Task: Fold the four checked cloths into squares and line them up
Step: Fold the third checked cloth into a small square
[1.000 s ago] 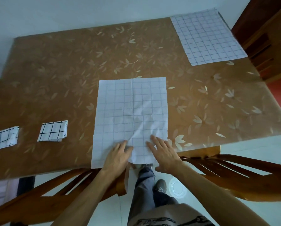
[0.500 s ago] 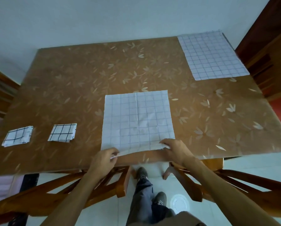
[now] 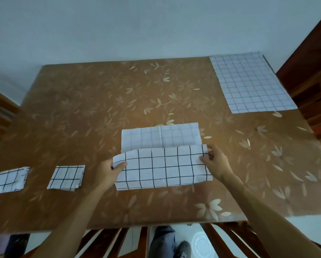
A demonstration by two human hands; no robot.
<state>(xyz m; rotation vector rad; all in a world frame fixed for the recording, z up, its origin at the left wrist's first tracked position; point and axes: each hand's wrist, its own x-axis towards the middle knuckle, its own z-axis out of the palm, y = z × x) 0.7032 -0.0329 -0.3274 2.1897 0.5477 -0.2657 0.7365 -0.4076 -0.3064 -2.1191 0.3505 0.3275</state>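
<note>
**Two squares folded, third cloth mid-fold**

Head view: both hands hold the half-folded cloth (image 3: 163, 168) at the centre of the frame, on the brown leaf-patterned counter (image 3: 81, 108). The left hand (image 3: 108, 173) pinches the cloth's left corner, thumb on top. The right hand (image 3: 215, 164) pinches its right corner. The near part is turned over toward the far edge, with its bold black grid facing up. A strip of the paler side shows beyond it. At the lower left of the frame lie the far-left square (image 3: 9, 180) and the second square (image 3: 66, 176), side by side and apart. A flat cloth (image 3: 249, 82) lies unfolded at the upper right corner of the counter.
</note>
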